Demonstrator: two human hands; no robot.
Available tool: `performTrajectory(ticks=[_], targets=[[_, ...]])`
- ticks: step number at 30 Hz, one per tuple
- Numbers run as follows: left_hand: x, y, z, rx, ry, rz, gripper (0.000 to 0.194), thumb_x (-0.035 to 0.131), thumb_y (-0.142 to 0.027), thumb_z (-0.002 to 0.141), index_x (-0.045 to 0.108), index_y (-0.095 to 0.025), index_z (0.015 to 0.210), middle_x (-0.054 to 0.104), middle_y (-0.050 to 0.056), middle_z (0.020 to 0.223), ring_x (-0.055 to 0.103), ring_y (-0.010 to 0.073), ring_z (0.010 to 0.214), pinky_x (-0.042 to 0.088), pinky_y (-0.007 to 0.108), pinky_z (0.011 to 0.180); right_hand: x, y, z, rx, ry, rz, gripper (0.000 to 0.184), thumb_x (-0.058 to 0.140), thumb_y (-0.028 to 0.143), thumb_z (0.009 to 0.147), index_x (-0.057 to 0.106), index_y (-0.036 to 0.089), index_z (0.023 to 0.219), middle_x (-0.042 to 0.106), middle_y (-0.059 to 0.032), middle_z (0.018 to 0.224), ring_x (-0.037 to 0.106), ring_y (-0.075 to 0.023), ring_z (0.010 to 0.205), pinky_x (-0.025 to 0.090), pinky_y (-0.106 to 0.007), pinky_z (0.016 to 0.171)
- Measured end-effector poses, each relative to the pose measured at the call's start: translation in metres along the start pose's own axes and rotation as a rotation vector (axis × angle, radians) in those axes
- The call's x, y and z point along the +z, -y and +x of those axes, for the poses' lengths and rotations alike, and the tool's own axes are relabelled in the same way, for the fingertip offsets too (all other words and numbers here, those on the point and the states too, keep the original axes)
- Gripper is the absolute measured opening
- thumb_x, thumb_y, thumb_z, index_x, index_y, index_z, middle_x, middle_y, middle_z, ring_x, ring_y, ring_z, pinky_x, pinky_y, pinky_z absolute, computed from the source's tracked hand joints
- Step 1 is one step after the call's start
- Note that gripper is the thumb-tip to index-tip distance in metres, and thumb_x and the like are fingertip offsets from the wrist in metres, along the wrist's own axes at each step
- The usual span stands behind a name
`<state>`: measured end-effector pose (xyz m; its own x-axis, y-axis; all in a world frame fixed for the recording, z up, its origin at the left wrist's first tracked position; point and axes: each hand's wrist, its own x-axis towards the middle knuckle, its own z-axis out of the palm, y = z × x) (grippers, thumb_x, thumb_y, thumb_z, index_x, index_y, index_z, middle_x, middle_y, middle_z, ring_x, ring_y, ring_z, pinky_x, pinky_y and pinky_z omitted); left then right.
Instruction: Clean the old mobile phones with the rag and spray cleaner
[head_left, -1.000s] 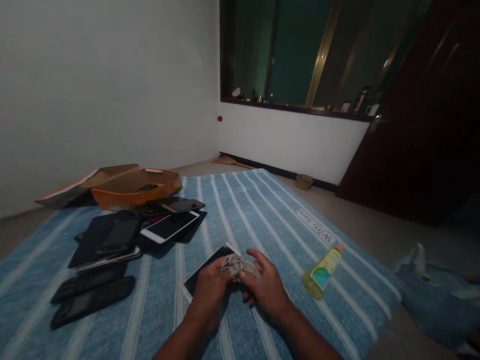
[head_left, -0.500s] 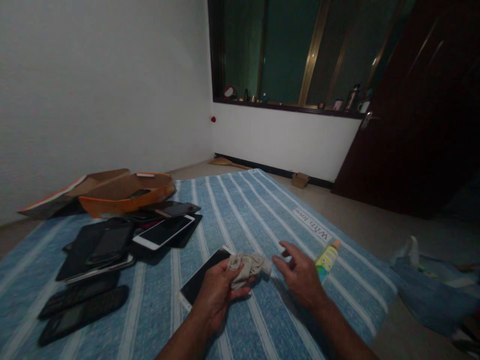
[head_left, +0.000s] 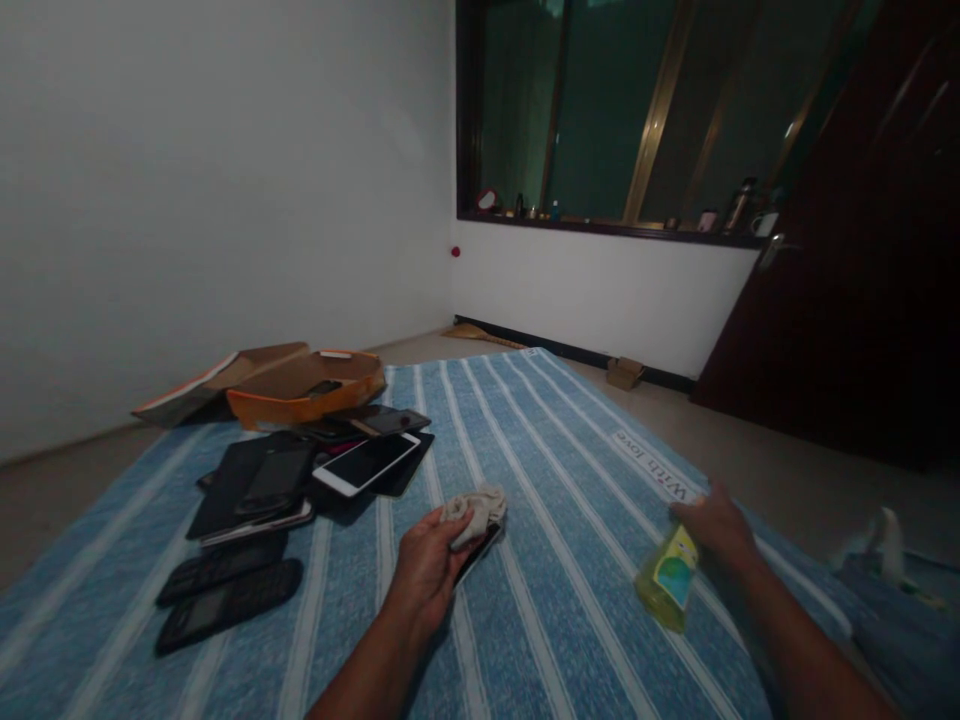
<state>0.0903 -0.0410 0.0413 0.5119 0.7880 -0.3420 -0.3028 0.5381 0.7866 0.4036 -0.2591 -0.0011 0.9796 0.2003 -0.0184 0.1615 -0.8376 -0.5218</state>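
My left hand [head_left: 429, 570] is closed around a crumpled pale cloth [head_left: 478, 510]. The dark edge of a smartphone [head_left: 480, 556] shows just beneath the cloth; the hand hides most of it, and I cannot tell whether it is held or resting. To the right, my right hand [head_left: 716, 525], a little blurred, grips the top of a bottle of yellow liquid [head_left: 664, 600] with a yellow and green label. The bottle leans, and its cap is hidden by the fingers. Beneath both hands is a blue and white striped cover [head_left: 555, 600].
On the left lie a white-framed phone [head_left: 367, 463], several dark phones and devices [head_left: 277, 475], and two black keypad handsets [head_left: 229, 605]. An opened orange cardboard box [head_left: 307, 400] sits behind them. A blue bag [head_left: 900, 610] stands beyond the cover's right edge.
My right hand has moved right and taken hold of the bottle's top. My left hand keeps the cloth, and the phone beneath shows less. The view has turned slightly left.
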Motion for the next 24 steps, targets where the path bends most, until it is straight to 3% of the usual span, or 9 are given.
performTrajectory(ticks=[2,5,8,12,16,24], targets=[[-0.001,-0.004,-0.001,0.016,-0.021,0.004,0.015,0.057,0.003,0.083,0.066,-0.007,0.088,0.075,0.011,0.085,0.074,0.017,0.071,0.062,0.024,0.066,-0.001,0.016,-0.007,-0.013,-0.068,0.174,0.088,0.064,0.039,0.067,0.037,0.002,0.142,0.067,-0.0222,0.107,0.067,-0.034,0.094,0.053,-0.043,0.078],[-0.001,-0.011,-0.002,0.052,-0.086,0.002,0.015,0.057,0.004,0.083,0.066,-0.007,0.084,0.075,0.01,0.082,0.073,0.0151,0.067,0.062,0.021,0.063,-0.006,0.044,-0.03,-0.173,-0.076,0.557,0.086,0.068,0.041,0.063,0.044,0.008,0.138,0.065,-0.0043,0.078,0.066,-0.0258,0.07,0.054,-0.038,0.065],[0.0,-0.014,-0.003,0.077,-0.124,0.001,0.015,0.058,0.004,0.082,0.067,-0.008,0.082,0.074,0.008,0.08,0.072,0.014,0.066,0.062,0.021,0.061,-0.012,0.074,-0.061,-0.39,-0.07,0.753,0.083,0.072,0.038,0.059,0.05,0.015,0.136,0.062,0.0019,0.076,0.064,-0.0203,0.068,0.053,-0.036,0.068],[0.001,-0.013,-0.007,0.086,-0.114,-0.001,0.014,0.059,0.003,0.082,0.067,-0.008,0.082,0.074,0.007,0.079,0.072,0.0145,0.066,0.063,0.024,0.06,-0.012,0.102,-0.098,-0.644,-0.018,0.808,0.074,0.075,0.034,0.061,0.056,0.021,0.131,0.067,-0.0021,0.092,0.065,-0.0199,0.081,0.053,-0.036,0.079],[0.003,-0.013,-0.012,0.092,-0.091,-0.008,0.011,0.061,0.001,0.081,0.067,-0.008,0.084,0.075,0.009,0.081,0.072,0.0154,0.066,0.062,0.024,0.06,-0.006,0.113,-0.121,-0.836,0.032,0.783,0.058,0.073,0.029,0.066,0.063,0.023,0.123,0.069,-0.0068,0.112,0.066,-0.0229,0.097,0.053,-0.036,0.085],[0.005,-0.011,-0.019,0.082,-0.03,-0.025,0.009,0.064,-0.004,0.08,0.068,-0.008,0.087,0.075,0.013,0.086,0.073,0.0174,0.07,0.062,0.026,0.061,0.007,0.129,-0.149,-1.138,0.026,0.647,0.049,0.059,0.018,0.074,0.06,0.022,0.123,0.068,-0.0083,0.117,0.065,-0.0238,0.107,0.052,-0.037,0.095]])
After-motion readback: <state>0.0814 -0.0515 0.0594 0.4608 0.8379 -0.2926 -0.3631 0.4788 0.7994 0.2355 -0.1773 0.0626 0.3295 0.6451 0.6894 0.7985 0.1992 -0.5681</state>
